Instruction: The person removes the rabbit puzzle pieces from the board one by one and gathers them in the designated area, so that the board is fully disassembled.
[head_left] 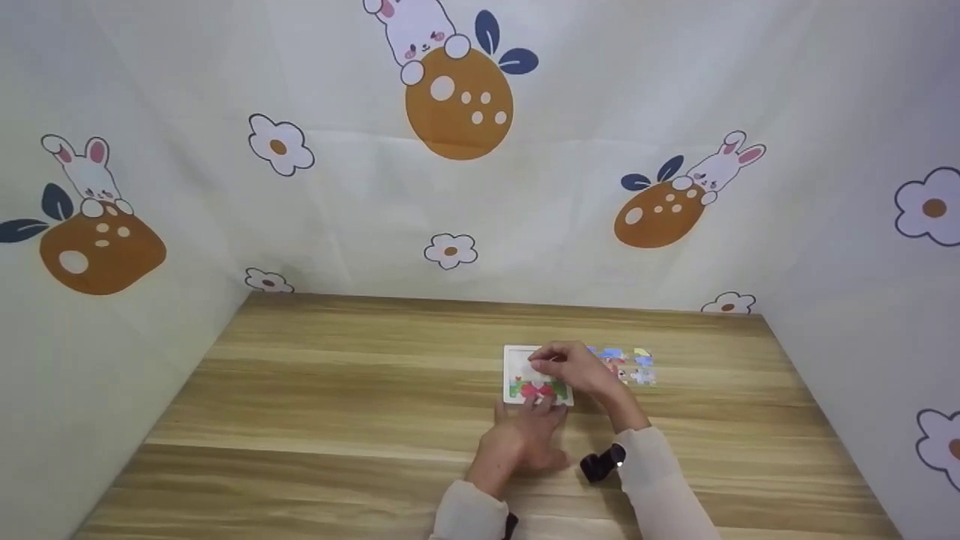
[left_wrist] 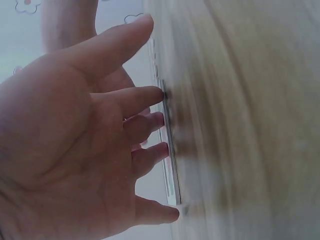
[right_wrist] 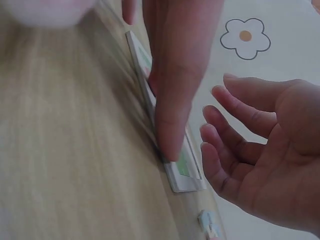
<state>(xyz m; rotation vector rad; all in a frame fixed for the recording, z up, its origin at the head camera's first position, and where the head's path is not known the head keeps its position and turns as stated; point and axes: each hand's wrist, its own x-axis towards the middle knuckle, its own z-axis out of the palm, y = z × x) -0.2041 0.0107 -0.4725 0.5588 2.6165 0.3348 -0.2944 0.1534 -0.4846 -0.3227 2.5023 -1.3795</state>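
Observation:
A small white-framed puzzle tray (head_left: 507, 375) lies flat on the wooden table, with green and red picture pieces (head_left: 537, 390) along its near side and a pale upper area. My left hand (head_left: 525, 439) reaches its near edge, fingers straight and spread. In the left wrist view the fingertips (left_wrist: 159, 120) press against the tray's side, thumb raised away. Above the tray hovers my right hand (head_left: 574, 366), its fingers loosely bent and thumb close to the index finger. No piece shows at the right fingertips (right_wrist: 206, 131) in the right wrist view.
Loose puzzle pieces (head_left: 643, 367) lie just right of the tray, partly behind the right hand. A black wrist camera (head_left: 602, 463) sits by the right sleeve. Patterned cloth walls (head_left: 360, 217) with rabbits and flowers border the table (head_left: 330, 397) at the back and sides.

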